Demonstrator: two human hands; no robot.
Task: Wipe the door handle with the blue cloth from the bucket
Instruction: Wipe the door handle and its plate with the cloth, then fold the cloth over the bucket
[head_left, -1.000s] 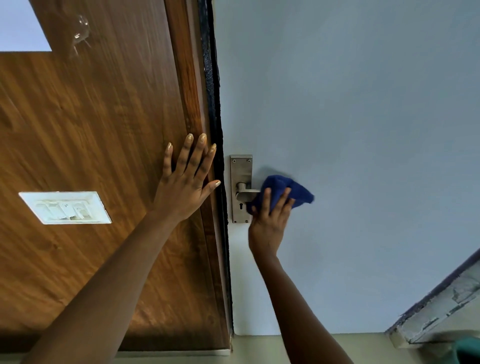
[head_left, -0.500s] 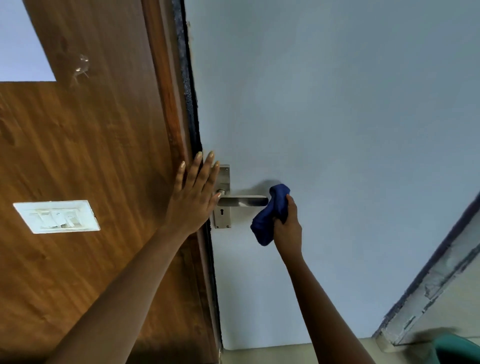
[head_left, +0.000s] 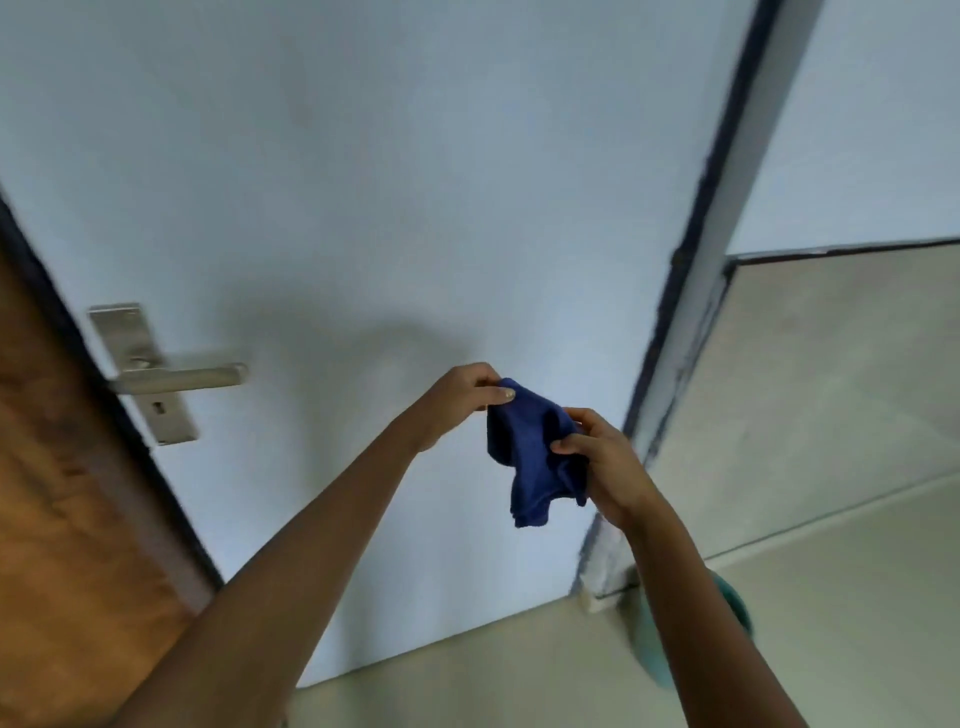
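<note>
The blue cloth (head_left: 535, 457) hangs crumpled between both hands in front of the pale door (head_left: 395, 171), well to the right of the handle. My left hand (head_left: 460, 397) pinches its upper left corner. My right hand (head_left: 602, 457) grips its right side. The metal lever door handle (head_left: 182, 378) sticks out from its backplate (head_left: 137, 364) at the left, with nothing touching it. A teal bucket (head_left: 654, 639) sits on the floor at the lower right, mostly hidden behind my right forearm.
A brown wooden panel (head_left: 57, 519) fills the left edge beside the dark door frame (head_left: 104, 400). The door's right frame (head_left: 701, 291) runs down to the beige floor (head_left: 519, 670). A beige wall (head_left: 831, 389) lies to the right.
My right hand pulled the cloth off the handle and moved right. My left hand left the wooden panel and took hold of the cloth. The view swung right and down.
</note>
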